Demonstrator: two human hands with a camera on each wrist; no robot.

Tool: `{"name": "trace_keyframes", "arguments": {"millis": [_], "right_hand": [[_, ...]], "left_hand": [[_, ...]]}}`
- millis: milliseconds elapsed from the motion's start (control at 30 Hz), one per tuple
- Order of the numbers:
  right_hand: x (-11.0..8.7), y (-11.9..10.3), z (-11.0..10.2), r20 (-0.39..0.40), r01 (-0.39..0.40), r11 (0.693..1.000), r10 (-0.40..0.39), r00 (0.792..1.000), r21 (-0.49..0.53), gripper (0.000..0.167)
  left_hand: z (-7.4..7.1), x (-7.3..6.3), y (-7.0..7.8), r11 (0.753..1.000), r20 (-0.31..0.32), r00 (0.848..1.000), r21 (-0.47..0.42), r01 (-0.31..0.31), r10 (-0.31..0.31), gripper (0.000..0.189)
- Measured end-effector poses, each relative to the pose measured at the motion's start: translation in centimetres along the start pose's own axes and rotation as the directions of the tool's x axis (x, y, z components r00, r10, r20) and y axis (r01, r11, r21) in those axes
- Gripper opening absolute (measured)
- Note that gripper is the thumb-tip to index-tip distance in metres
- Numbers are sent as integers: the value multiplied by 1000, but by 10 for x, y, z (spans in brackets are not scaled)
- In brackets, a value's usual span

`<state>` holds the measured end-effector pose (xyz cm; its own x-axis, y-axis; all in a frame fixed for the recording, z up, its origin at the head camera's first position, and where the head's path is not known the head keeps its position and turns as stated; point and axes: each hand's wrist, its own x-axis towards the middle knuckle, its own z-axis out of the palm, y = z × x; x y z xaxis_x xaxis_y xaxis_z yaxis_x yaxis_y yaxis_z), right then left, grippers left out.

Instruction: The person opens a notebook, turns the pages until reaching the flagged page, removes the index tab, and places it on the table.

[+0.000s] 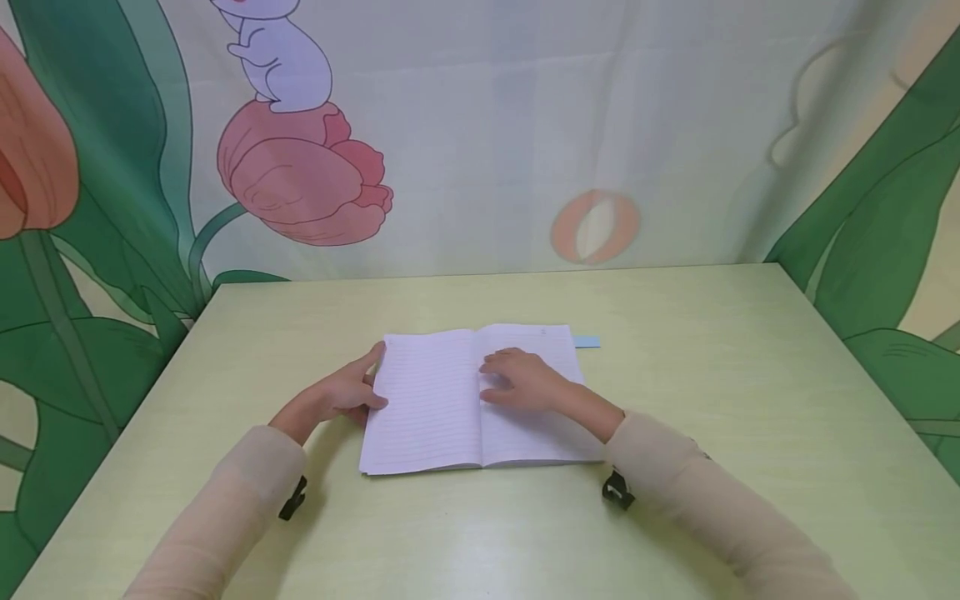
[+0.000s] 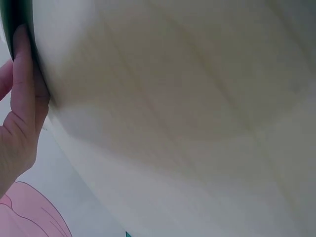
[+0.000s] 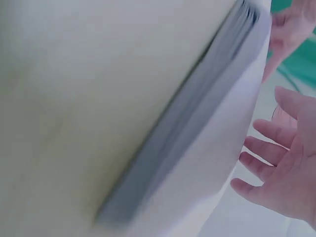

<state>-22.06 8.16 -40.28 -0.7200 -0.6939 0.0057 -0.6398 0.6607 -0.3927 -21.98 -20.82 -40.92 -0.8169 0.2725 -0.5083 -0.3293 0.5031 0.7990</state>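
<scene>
An open notebook (image 1: 427, 417) with lined white pages lies on the table. My left hand (image 1: 348, 390) is at its left edge, thumb on the margin of the page and the other fingers around the side. In the left wrist view the fingers (image 2: 23, 84) lie against a dark green cover at that edge. Over the right page is my right hand (image 1: 525, 382), fingers spread and a little bent near the centre fold, with nothing held. The right wrist view shows this hand (image 3: 291, 158) above the page, the notebook's layered page edges (image 3: 187, 113) below it.
A light blue tab (image 1: 587, 342) sticks out past the notebook's upper right edge. The pale wood-look table (image 1: 480, 533) reaches back to a printed curtain (image 1: 465, 167) with flowers and leaves. Black straps (image 1: 617, 490) hang below the sleeves.
</scene>
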Motion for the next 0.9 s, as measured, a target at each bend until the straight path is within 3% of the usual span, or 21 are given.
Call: {"name": "trace_keyframes", "arguments": {"millis": [133, 267, 400, 633, 900], "right_hand": [[-8, 24, -6, -82, -22, 1000, 23, 996, 13, 40], [-16, 42, -10, -93, -44, 999, 45, 995, 11, 44], [-23, 56, -14, -68, -77, 996, 75, 995, -33, 49], [-31, 76, -26, 19, -198, 967, 203, 979, -159, 65], [-37, 90, -26, 111, -213, 943, 247, 963, -254, 72]], "left_hand": [[1, -1, 1, 1000, -5, 1000, 21, 3, -3, 86], [1, -1, 0, 999, -14, 1000, 46, 6, -5, 84], [2, 0, 0, 998, -21, 1000, 58, 7, -5, 83], [2, -1, 1, 997, -25, 1000, 72, 5, -3, 82], [4, -3, 3, 997, -15, 1000, 73, -17, 18, 81]]}}
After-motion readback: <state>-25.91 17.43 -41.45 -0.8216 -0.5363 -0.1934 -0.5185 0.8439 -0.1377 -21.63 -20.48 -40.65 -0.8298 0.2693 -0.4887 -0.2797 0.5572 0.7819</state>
